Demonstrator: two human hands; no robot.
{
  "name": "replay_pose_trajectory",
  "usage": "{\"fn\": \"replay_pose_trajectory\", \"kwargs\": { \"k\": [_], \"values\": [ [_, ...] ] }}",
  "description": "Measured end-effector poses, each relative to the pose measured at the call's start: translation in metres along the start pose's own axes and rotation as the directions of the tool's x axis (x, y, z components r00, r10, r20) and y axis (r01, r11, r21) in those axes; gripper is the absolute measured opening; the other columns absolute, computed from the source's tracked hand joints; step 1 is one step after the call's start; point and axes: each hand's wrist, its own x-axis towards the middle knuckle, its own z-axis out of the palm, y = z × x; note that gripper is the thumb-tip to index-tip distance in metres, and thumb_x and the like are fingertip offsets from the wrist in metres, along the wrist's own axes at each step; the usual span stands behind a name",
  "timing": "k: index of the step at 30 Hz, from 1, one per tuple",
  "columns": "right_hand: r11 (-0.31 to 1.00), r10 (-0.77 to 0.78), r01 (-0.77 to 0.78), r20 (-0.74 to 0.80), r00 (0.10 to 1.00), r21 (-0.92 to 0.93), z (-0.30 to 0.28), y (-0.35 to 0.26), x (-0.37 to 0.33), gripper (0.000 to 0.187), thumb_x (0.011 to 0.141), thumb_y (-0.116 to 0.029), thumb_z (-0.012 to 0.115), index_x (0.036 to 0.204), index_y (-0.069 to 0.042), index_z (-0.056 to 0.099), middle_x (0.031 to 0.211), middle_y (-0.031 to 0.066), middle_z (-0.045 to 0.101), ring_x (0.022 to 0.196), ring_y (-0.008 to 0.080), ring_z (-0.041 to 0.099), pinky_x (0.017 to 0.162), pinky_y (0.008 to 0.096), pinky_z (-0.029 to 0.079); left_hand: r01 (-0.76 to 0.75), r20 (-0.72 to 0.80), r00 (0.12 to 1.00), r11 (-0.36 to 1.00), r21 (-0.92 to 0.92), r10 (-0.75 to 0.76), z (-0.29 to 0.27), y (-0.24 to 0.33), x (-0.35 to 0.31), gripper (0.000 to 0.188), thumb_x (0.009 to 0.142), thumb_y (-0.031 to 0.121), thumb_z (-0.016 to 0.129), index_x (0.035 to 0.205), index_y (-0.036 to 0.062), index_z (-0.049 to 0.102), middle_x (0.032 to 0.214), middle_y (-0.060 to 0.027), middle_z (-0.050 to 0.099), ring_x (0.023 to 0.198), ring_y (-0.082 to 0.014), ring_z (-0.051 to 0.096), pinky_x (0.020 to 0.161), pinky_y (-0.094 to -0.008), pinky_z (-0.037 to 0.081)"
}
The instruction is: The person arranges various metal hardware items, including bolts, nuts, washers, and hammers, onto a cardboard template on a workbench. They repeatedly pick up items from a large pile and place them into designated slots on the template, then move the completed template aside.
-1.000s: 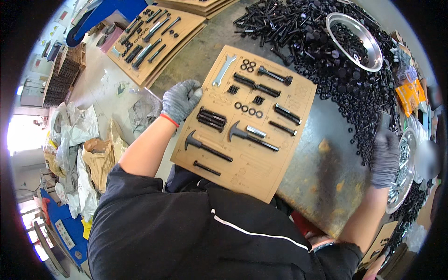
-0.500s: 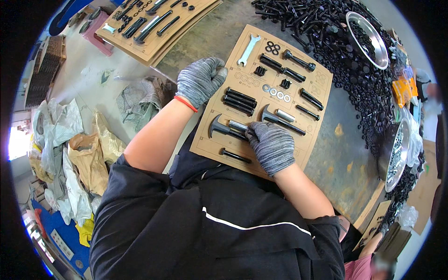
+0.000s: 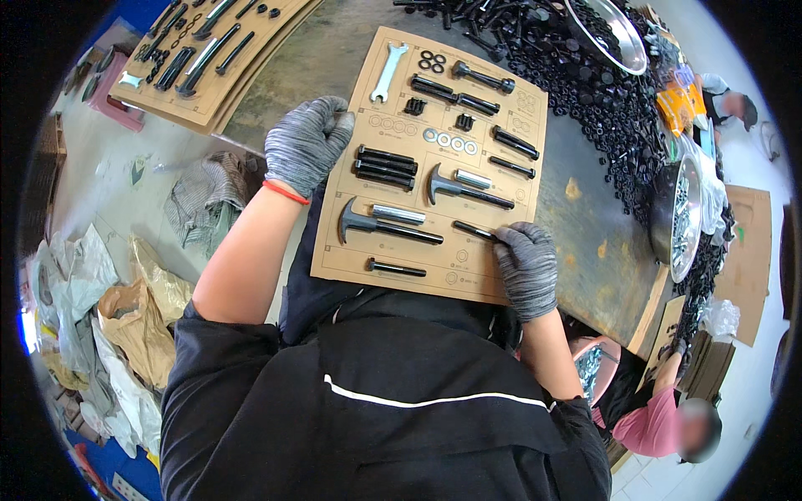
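Observation:
My left hand (image 3: pixel 307 142), in a grey knitted glove, is closed beside the left edge of a brown cardboard sheet (image 3: pixel 401 288); what its curled fingers hold is hidden. My gloved right hand (image 3: pixel 528 265) lies over the sheet's lower right, its fingertips pinching the end of a short black bolt (image 3: pixel 474 230). Left of that bolt are a hook-headed black bar (image 3: pixel 388 227) and a silver sleeve (image 3: pixel 398 215). Another hooked bar (image 3: pixel 468 189) and sleeve (image 3: pixel 473 179) lie above. The sheet also carries a wrench (image 3: pixel 388 73), washers (image 3: pixel 449 141) and several black bolts (image 3: pixel 384 167).
Loose black bolts and nuts (image 3: pixel 585 108) heap on the table's far right, with metal bowls (image 3: pixel 688 217) among them. Stacked loaded sheets (image 3: pixel 209 100) stand at the far left. Plastic sacks (image 3: pixel 134 317) lie on the floor. A person in pink (image 3: pixel 652 430) works at lower right.
My right hand has moved from the lower hooked bar and sleeve to the right, where the short bolt now shows at its fingertips. The whole scene has shifted left in view.

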Motion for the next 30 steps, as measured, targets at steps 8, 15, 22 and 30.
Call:
{"fn": "replay_pose_trajectory", "kwargs": {
  "k": [8, 15, 22, 30],
  "values": [
    [0.993, -0.038, 0.041, -0.030, 0.999, 0.110, 0.001, 0.015, -0.005, 0.018, 0.073, 0.000, 0.069, 0.090, -0.005, 0.069, 0.086, 0.0107, 0.063, 0.081, 0.0304, 0.061, 0.076, 0.0385, 0.049, -0.051, -0.038, 0.998, 0.998, 0.040, 0.052, 0.000, 0.000, 0.002, 0.022, 0.086, 0.028, 0.065, 0.098, 0.0097, 0.067, 0.081, -0.0101, 0.067, 0.071, -0.0242, 0.065, 0.067, -0.0351, 0.052],
    [0.991, 0.130, -0.114, -0.265, 0.955, 0.076, -0.005, 0.024, -0.008, 0.029, 0.081, -0.009, 0.065, 0.109, -0.002, 0.064, 0.109, 0.0187, 0.062, 0.101, 0.0340, 0.059, 0.093, 0.0412, 0.046, -0.073, -0.149, 0.987, 0.995, -0.061, 0.063, 0.014, -0.013, 0.000, 0.029, 0.082, 0.022, 0.069, 0.107, 0.0066, 0.065, 0.094, -0.0143, 0.067, 0.084, -0.0291, 0.065, 0.078, -0.0374, 0.051],
    [0.841, 0.524, -0.454, -0.236, 0.818, 0.294, 0.022, 0.027, 0.004, 0.041, 0.084, -0.006, 0.063, 0.124, -0.002, 0.055, 0.120, 0.0181, 0.058, 0.112, 0.0292, 0.055, 0.096, 0.0373, 0.046, 0.082, 0.022, 0.997, 0.979, -0.186, -0.080, 0.019, 0.013, -0.009, 0.044, 0.085, 0.020, 0.069, 0.122, 0.0023, 0.055, 0.107, -0.0165, 0.065, 0.096, -0.0279, 0.063, 0.088, -0.0370, 0.049],
    [0.846, 0.477, -0.397, -0.174, 0.862, 0.356, 0.013, 0.015, 0.006, 0.045, 0.078, -0.010, 0.065, 0.120, 0.001, 0.056, 0.119, 0.0219, 0.057, 0.113, 0.0361, 0.053, 0.102, 0.0428, 0.041, 0.217, 0.024, 0.964, 0.729, -0.650, -0.265, 0.005, 0.006, -0.002, 0.026, 0.093, 0.011, 0.062, 0.116, 0.0015, 0.053, 0.090, 0.0020, 0.056, 0.078, -0.0066, 0.049, 0.076, -0.0221, 0.047]
  ]
}}
